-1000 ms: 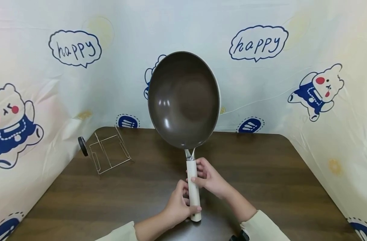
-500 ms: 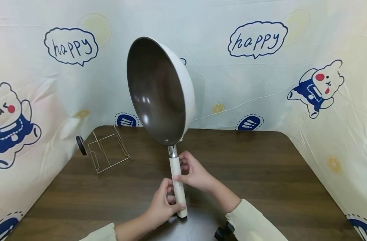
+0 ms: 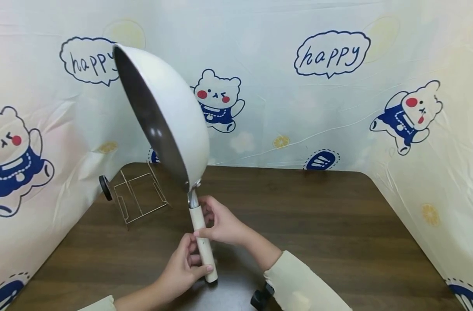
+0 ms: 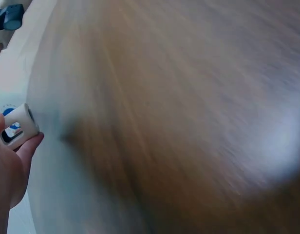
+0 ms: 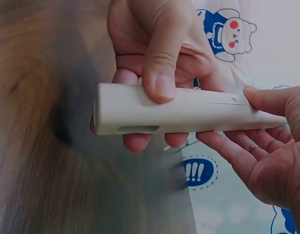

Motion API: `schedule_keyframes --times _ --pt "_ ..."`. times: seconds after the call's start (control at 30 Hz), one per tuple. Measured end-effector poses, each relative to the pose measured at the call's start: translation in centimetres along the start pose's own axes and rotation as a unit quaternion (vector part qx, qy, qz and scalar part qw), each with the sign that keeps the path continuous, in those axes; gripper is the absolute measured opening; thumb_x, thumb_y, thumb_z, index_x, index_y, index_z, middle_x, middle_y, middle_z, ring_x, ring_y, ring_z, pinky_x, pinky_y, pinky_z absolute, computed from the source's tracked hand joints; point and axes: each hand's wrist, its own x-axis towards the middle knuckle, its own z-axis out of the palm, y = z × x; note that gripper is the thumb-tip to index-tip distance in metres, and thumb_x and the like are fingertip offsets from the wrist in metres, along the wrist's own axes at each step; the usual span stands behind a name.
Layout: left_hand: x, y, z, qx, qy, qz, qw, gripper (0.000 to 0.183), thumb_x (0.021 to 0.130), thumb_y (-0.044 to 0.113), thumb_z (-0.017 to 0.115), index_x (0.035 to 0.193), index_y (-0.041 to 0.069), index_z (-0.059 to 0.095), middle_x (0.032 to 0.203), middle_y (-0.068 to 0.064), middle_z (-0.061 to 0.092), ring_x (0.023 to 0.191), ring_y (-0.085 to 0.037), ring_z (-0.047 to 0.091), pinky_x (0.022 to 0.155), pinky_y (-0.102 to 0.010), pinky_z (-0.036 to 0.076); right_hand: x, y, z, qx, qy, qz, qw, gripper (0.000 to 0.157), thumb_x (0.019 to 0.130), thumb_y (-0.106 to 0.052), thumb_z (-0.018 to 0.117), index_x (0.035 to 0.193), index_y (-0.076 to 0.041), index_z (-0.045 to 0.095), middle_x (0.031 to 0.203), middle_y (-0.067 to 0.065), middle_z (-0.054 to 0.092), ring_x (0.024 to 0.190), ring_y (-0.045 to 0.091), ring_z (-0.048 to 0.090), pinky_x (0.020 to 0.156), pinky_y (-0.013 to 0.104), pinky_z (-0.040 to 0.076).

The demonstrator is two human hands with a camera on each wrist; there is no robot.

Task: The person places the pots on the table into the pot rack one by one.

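Note:
A wok, white outside and dark brown inside, stands upright above the table, tilted left with its hollow side turned to the left. My left hand grips the lower end of its cream handle, thumb across the front. Higher up, near the metal neck, my right hand pinches the same handle between thumb and fingers. In the right wrist view both hands curl round the handle, which has a slot near its end. The left wrist view shows the handle end at its left edge.
A thin wire rack with a black round part stands at the back left of the brown wooden table. A pale printed cloth hangs behind and beside the table. A black device sits at the right wrist.
Both hands have moved left with the wok. It has turned from facing me to facing left, now showing its white outer side, and leans left. The wire rack has stayed put.

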Motion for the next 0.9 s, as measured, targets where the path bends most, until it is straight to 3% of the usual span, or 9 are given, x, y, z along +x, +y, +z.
schedule_keyframes --times 0.1,0.27,0.47,0.57,0.67,0.8,0.9 --pt "-0.5 -0.2 -0.8 0.006 0.007 0.022 0.9997 0.062 0.08 -0.011 0.072 0.124 -0.009 0.029 0.117 -0.04 0.05 0.093 -0.036 0.068 0.075 -0.036 0.059 0.9 -0.3 0.7 -0.007 -0.014 -0.008 1.0 0.067 0.079 0.004 0.077 0.136 -0.005 0.043 0.101 0.004 0.057 0.084 0.01 0.06 0.079 0.035 0.054" --pt "-1.0 -0.7 -1.4 0.008 0.021 0.042 0.9989 0.066 0.082 -0.01 0.071 0.128 -0.011 0.024 0.115 -0.04 0.049 0.094 -0.032 0.068 0.078 -0.035 0.058 2.1 -0.8 1.5 -0.033 -0.042 -0.007 0.999 0.065 0.08 0.002 0.077 0.135 -0.008 0.043 0.101 0.003 0.059 0.082 0.008 0.059 0.075 0.025 0.053" --pt "-1.6 -1.4 -1.8 -0.027 0.004 0.047 0.9985 0.064 0.085 -0.012 0.066 0.128 -0.01 0.019 0.114 -0.04 0.046 0.095 -0.031 0.068 0.078 -0.034 0.058 2.7 -0.8 2.2 -0.06 -0.067 0.017 0.996 0.065 0.081 -0.001 0.077 0.135 -0.008 0.042 0.099 0.0 0.058 0.08 0.007 0.058 0.073 0.02 0.05" --pt "-1.4 -1.6 -1.8 -0.043 0.001 0.031 0.9986 0.065 0.085 -0.01 0.066 0.129 -0.009 0.018 0.114 -0.04 0.045 0.096 -0.032 0.068 0.079 -0.035 0.058 3.0 -0.4 2.3 -0.064 -0.067 0.029 0.995 0.065 0.081 0.0 0.077 0.134 -0.008 0.042 0.098 0.0 0.057 0.078 0.007 0.058 0.07 0.02 0.051" --pt "-1.1 -1.6 -1.6 -0.049 0.015 -0.006 0.9987 0.066 0.085 -0.009 0.068 0.13 -0.008 0.019 0.117 -0.037 0.047 0.097 -0.03 0.068 0.08 -0.034 0.057 3.3 -0.1 2.2 -0.062 -0.067 0.044 0.995 0.064 0.081 0.001 0.077 0.134 -0.009 0.043 0.097 0.0 0.056 0.075 0.008 0.058 0.063 0.022 0.052" --pt "-0.9 -1.6 -1.6 -0.062 0.031 -0.052 0.9963 0.069 0.085 -0.009 0.068 0.132 -0.006 0.018 0.122 -0.035 0.047 0.099 -0.029 0.067 0.081 -0.033 0.057 3.7 0.4 2.2 -0.038 -0.072 0.066 0.995 0.061 0.081 0.003 0.076 0.132 -0.008 0.045 0.097 0.001 0.055 0.07 0.013 0.059 0.052 0.032 0.055" --pt "-0.7 -1.8 -1.8 -0.085 0.027 -0.062 0.9941 0.07 0.085 -0.01 0.067 0.133 -0.006 0.015 0.122 -0.034 0.046 0.099 -0.029 0.067 0.083 -0.035 0.056 4.1 0.7 2.3 -0.029 -0.076 0.083 0.993 0.06 0.081 0.003 0.075 0.131 -0.008 0.045 0.098 0.004 0.055 0.069 0.015 0.06 0.048 0.037 0.055"
